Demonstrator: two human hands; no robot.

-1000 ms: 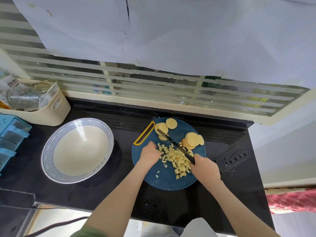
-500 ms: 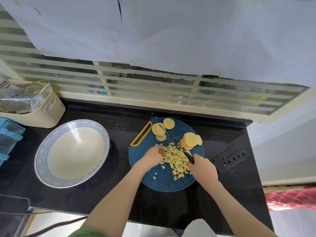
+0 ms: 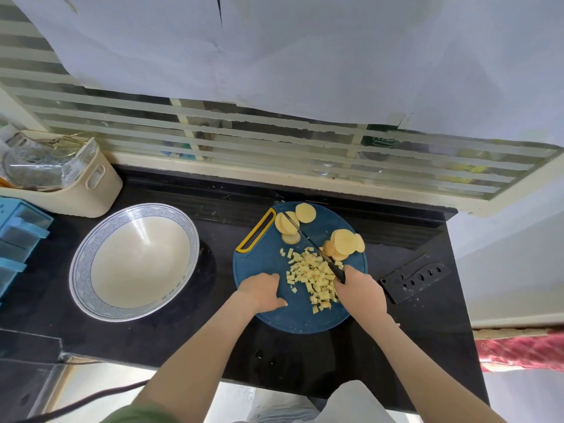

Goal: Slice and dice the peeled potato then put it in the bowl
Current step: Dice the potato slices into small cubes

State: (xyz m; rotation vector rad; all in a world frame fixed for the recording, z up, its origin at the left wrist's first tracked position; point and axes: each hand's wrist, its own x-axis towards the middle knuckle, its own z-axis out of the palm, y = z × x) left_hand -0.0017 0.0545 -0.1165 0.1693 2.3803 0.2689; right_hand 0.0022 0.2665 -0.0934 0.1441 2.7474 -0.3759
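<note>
A round blue cutting board (image 3: 262,264) with a yellow handle lies on the black counter. A pile of diced potato (image 3: 314,276) sits in its middle, and round potato slices (image 3: 345,242) lie at its far side. My right hand (image 3: 361,293) grips the black handle of a knife (image 3: 308,239), whose blade points away over the slices. My left hand (image 3: 264,291) rests on the board just left of the dice, fingers curled, holding nothing that I can see. A large white bowl with a blue rim (image 3: 91,242) stands to the left, with nothing in it.
A black knife sheath (image 3: 415,282) lies right of the board. A cream basket (image 3: 88,187) with packets and a blue organiser (image 3: 18,236) stand at the far left. A window ledge runs along the back. The counter's front edge is close to me.
My left hand has drawn back from the diced pile toward the board's near left. The knife and my right hand have stayed about where they were.
</note>
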